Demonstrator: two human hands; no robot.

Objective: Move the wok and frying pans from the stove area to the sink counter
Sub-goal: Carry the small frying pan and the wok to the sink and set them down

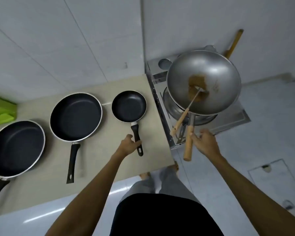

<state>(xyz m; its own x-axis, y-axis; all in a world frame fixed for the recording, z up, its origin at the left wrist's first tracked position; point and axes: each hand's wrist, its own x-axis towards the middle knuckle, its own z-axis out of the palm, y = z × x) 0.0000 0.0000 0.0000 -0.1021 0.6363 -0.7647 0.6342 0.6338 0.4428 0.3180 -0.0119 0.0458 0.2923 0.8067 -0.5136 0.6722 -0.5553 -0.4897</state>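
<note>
Beige matte counter [99,154] adjoins a steel stove [232,123]. Right hand [206,143] is closed around the wooden handle of the round, dull-grey metal wok [203,82], tilted over the burner, with a wooden-handled spatula [180,120] inside. Left hand [129,145] curls on the small pan [129,106] handle. Two larger black nonstick pans, the medium pan [76,116] and large pan [15,148], rest on the counter.

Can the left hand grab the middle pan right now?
Probably not yet: the left hand is already on the small pan's handle. The middle pan's handle lies uncovered nearby, so once freed it likely could.
</note>
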